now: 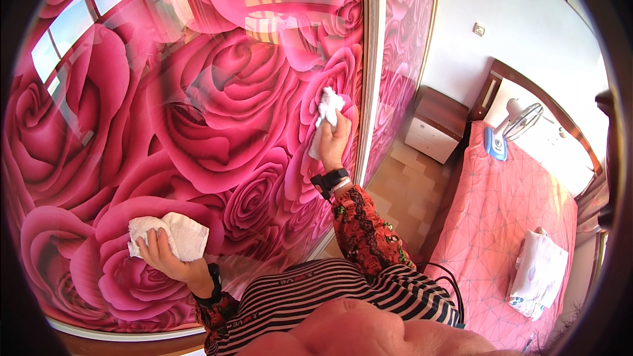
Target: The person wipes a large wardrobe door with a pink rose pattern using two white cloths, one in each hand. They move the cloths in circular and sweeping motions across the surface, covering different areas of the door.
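Observation:
Upright before me is a large glossy panel printed with pink roses, with windows reflected in its surface. My left hand presses a folded white cloth against its lower left part, the fingers laid over the cloth. Higher up, close to the panel's right frame, my right hand grips a second white cloth. That cloth is bunched above the fingers, and part of it hangs down beside the palm. Dark bands circle both wrists.
A light frame strip edges the panel, with another rose-printed panel beyond. To the right stand a brown and white nightstand and a bed with a pink cover. A blue and white fan and folded bedding rest on the bed.

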Demonstrator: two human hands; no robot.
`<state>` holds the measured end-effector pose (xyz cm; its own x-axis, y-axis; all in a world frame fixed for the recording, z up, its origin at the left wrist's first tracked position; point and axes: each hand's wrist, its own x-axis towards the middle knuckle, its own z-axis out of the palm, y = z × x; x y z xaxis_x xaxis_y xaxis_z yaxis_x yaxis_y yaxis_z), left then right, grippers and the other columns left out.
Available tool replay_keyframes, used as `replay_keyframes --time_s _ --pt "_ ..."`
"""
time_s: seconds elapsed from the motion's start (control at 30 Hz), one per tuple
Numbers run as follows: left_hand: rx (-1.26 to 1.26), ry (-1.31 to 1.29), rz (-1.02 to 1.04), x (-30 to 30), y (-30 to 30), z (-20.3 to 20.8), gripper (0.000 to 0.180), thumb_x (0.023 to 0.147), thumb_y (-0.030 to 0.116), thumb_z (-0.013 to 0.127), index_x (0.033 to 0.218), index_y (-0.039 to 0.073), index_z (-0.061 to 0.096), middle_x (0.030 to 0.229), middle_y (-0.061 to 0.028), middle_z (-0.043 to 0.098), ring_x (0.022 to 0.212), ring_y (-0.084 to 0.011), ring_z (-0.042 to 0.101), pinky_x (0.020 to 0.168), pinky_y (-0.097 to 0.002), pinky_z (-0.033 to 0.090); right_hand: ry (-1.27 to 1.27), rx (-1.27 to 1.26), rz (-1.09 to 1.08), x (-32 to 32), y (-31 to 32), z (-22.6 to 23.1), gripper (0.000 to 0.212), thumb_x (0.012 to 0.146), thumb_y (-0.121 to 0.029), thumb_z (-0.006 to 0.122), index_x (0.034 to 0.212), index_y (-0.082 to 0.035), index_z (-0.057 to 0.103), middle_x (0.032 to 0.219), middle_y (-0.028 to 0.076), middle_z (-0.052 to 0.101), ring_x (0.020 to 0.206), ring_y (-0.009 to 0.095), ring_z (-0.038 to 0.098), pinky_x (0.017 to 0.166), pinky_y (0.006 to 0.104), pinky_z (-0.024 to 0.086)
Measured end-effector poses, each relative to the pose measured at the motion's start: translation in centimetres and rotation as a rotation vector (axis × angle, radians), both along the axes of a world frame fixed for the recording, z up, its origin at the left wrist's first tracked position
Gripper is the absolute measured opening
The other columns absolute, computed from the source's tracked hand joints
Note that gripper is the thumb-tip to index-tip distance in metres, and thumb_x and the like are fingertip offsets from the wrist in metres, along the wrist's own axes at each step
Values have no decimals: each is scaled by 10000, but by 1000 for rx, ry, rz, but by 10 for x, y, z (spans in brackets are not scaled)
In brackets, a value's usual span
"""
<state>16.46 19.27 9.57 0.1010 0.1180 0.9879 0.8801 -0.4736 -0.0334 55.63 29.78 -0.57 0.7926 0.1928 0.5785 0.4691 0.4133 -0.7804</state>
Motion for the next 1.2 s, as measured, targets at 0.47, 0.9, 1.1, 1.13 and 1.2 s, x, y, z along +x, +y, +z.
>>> replay_keyframes --time_s 0.47,0.9,1.1,1.13,1.2 --pt "-26 27 -90 43 11 -7 385 882 142 702 1222 -16 612 1297 -165 609 1328 -443 463 1117 -575 325 -286 130 107 -35 -10 76 478 792 43 661 1261 -29 600 1140 177 519 1052 321 545 910 369 468" --pt "-27 50 -74 63 17 -5 353 880 93 681 1209 -16 618 1291 -169 611 1319 -433 475 1117 -581 327 -478 167 70 -2 1 111 456 774 56 673 1211 -64 627 1158 183 538 1021 340 568 862 388 493" --pt "-12 47 -42 65 19 -5 352 885 104 671 1211 -20 617 1296 -176 608 1318 -441 474 1111 -581 329 -133 82 18 55 21 37 399 869 46 616 1261 -27 610 1153 153 542 1020 271 576 875 326 486" --pt "-6 47 -44 65 19 -4 352 890 113 668 1211 -20 617 1298 -177 607 1319 -441 472 1111 -580 328 -48 18 24 61 20 23 381 878 18 607 1258 -18 615 1133 149 553 1026 274 573 916 335 465" --pt "8 45 -50 67 21 -3 352 899 131 662 1213 -22 616 1302 -180 605 1323 -442 468 1111 -578 325 109 -17 26 70 24 3 382 873 4 604 1253 -12 627 1128 163 564 1054 301 570 959 370 443"
